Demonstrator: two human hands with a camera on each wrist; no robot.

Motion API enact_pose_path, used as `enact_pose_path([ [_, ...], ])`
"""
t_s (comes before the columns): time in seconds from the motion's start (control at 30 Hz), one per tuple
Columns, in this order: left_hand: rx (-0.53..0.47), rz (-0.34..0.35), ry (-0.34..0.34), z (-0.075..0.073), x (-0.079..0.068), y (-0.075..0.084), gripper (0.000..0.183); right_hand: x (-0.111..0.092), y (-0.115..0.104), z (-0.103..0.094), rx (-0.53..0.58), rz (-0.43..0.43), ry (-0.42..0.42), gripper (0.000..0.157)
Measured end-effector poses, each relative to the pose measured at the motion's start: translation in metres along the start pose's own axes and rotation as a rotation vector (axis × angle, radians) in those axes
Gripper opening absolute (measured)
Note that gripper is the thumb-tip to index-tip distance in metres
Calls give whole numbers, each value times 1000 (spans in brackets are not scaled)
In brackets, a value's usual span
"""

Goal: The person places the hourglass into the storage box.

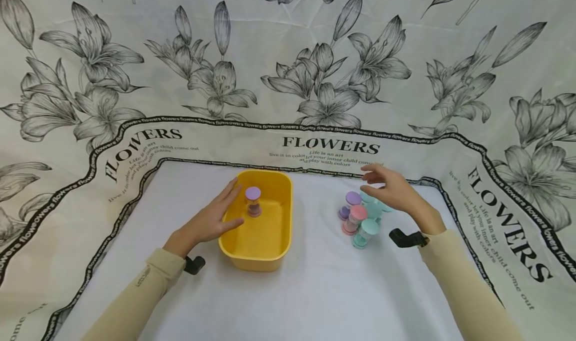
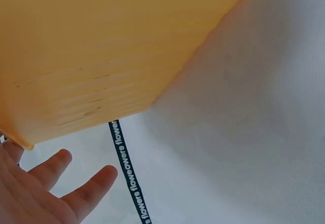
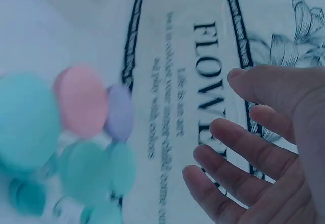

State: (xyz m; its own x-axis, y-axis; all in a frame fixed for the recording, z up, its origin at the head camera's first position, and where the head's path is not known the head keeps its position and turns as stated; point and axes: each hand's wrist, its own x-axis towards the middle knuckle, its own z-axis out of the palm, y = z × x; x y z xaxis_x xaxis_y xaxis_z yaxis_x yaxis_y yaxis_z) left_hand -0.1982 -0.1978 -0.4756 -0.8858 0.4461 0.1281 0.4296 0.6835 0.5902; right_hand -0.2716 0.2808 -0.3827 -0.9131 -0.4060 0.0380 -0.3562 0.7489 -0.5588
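Observation:
A yellow plastic bin [image 1: 257, 241] stands left of centre, holding one upright sand timer with a purple cap [image 1: 253, 195]. My left hand [image 1: 208, 222] lies at the bin's left rim, fingers extended and thumb reaching over the inside. In the left wrist view, fingers [image 2: 91, 191] spread beside the bin's outer wall [image 2: 101, 46]. On the right, my right hand [image 1: 392, 188] hovers over the back of a timer cluster, fingers loosely bent and holding nothing. Purple [image 1: 353, 198], pink [image 1: 358, 213] and mint-green [image 1: 369, 227] timers form its near side; more mint-green ones [image 1: 373, 210] are partly hidden behind.
White cloth [image 1: 315, 291] covers the table, with a black printed border along its back. Behind rises a hanging cloth [image 1: 252, 96] printed with flowers and lettering. Dark wrist mounts [image 1: 407, 238] stick out from both sleeves.

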Motion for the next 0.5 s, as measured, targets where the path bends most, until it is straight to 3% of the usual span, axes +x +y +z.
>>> enact_pose_path([
  [0.2, -8, -14, -11, -1, 0, 0, 92, -28, 31, -1, -27, 41, 35, 55],
  [0.5, -31, 2, 4, 2, 1, -1, 88, -51, 64, 7, 5, 103, 62, 59],
])
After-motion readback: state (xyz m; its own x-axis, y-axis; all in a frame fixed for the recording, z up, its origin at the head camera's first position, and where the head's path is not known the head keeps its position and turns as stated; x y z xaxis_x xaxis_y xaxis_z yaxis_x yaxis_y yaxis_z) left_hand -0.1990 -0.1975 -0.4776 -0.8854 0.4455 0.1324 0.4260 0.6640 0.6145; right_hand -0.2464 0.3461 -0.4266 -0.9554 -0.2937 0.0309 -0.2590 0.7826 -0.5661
